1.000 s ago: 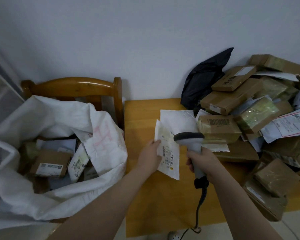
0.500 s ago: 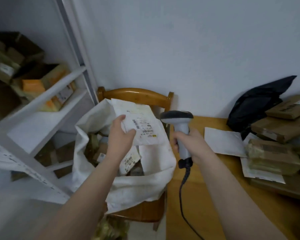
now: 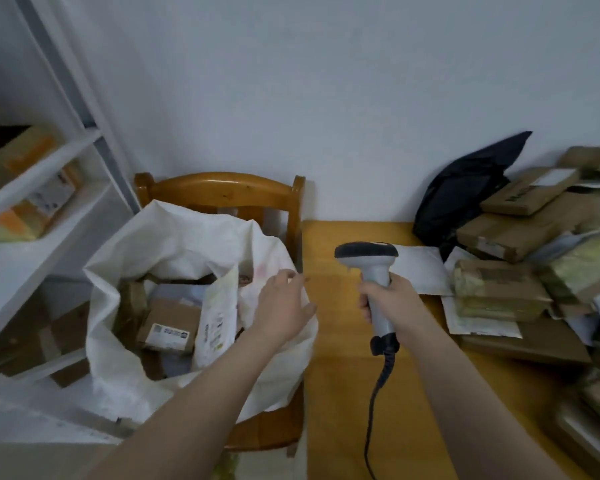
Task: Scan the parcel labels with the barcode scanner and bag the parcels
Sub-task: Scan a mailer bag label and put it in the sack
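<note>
our left hand [image 3: 284,306] hovered, fingers released, over the white sack [image 3: 174,237] holding a white parcel [image 3: 219,317]; our right hand [image 3: 392,299] grasped the barcode scanner [image 3: 366,252] in its fingers.

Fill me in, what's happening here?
A person is scanning and bagging. The right hand grips the barcode scanner above the wooden table. The left hand is open and empty over the white sack on the chair, where a white mailer stands among boxes. More parcels are piled on the table's right side.

parcels [image 3: 499,289] on wooden table [image 3: 343,393]
</note>
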